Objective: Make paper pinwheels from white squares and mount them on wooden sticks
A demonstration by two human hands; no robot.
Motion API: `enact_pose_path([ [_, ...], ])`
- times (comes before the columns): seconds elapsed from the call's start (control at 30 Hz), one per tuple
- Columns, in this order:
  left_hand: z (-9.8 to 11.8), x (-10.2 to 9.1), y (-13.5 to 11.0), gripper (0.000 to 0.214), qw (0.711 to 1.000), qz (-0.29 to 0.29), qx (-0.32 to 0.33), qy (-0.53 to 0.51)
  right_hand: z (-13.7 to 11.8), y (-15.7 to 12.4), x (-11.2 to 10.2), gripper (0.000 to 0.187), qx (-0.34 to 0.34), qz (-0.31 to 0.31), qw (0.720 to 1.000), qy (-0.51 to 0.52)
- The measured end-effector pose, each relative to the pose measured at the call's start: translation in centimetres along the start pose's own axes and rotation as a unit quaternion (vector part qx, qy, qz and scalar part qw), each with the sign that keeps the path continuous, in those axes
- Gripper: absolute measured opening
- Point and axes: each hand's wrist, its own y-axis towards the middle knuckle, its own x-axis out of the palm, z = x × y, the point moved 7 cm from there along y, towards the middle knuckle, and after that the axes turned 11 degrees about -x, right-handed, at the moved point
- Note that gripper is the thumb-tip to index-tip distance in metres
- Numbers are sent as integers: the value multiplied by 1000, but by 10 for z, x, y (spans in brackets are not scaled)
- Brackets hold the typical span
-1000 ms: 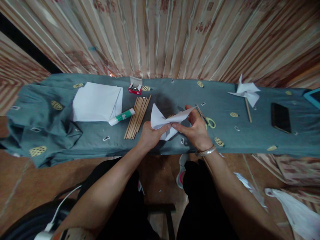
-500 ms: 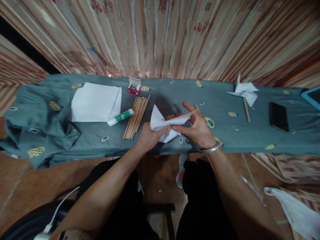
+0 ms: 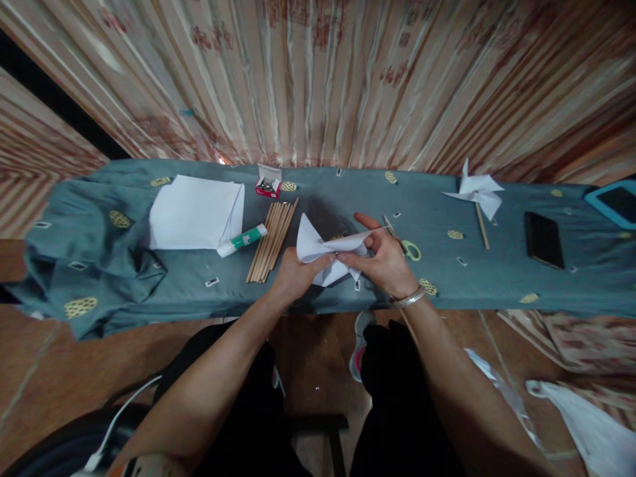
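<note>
Between my two hands is a white paper pinwheel (image 3: 311,244) with its blades curled inward, above the front part of the cloth-covered table (image 3: 447,278). My left hand (image 3: 293,273) grips its left side, thumb pressed toward the centre. From the right, my right hand (image 3: 387,264) pinches it near the middle with the thumb, index finger stretched out beyond the paper. A small shiny spot shows at the thumb tips, too small to make out. Scissors (image 3: 410,250) with pale green handles lie just beyond my right hand, partly hidden by it.
To the left are wooden sticks (image 3: 272,244), a glue stick (image 3: 243,240), a stack of white paper (image 3: 196,215) and a red box of metal pins (image 3: 268,187). On the right lie a pinwheel on a stick (image 3: 479,189), a black phone (image 3: 544,240) and a blue-framed device (image 3: 616,202).
The view has shifted slightly. Both hands still hold the pinwheel at its centre, and my right fingers have adjusted a little, leaving more of the scissors in sight.
</note>
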Motion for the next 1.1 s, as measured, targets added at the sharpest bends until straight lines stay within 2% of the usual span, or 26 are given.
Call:
enact_pose_path([
  [0.17,3,-3,0,25,1000,7,-14,9,1,1,3,97,19,-25,999,-40],
  [0.47,-5,-4,4,29,1000,-9,-30,-2,5,5,6,92,23,-28,999,-3],
  [0.63,-1,-4,4,29,999,-2,-42,-11,10,6,10,92,37,-31,999,10],
  [0.87,9,-4,3,29,998,-8,-50,-33,11,10,13,68,38,-23,999,26],
  [0.93,10,-5,3,29,998,-3,-45,-39,14,11,15,73,42,-23,998,37],
  [1.03,8,-8,4,28,998,19,-47,-36,18,12,18,91,49,-16,997,62],
  [1.1,7,-11,5,27,997,35,-53,-33,20,13,18,95,48,-6,996,77],
])
